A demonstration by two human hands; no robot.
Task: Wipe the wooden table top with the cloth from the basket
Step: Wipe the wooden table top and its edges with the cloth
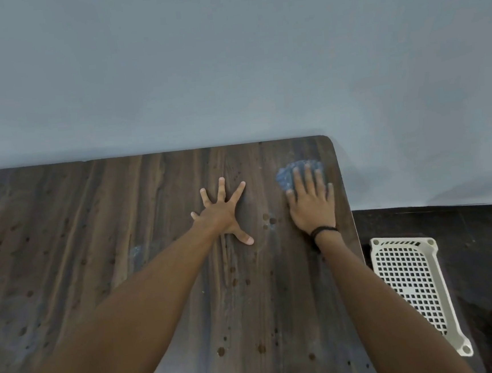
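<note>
The dark wooden table top (95, 244) fills the lower left and middle of the view, marked with dark spots and water drops. A blue-grey cloth (287, 176) lies crumpled near the table's far right corner. My right hand (309, 198) presses flat on the cloth with straight fingers, and most of the cloth is hidden under it. My left hand (225, 215) rests flat on the bare wood to the left of the cloth, fingers spread wide. The white perforated basket (414, 287) sits on the dark floor to the right of the table.
A plain grey-blue wall (227, 54) stands right behind the table's far edge. The table's right edge runs close beside my right wrist, with dark floor (481, 240) beyond it. A black band circles my right wrist.
</note>
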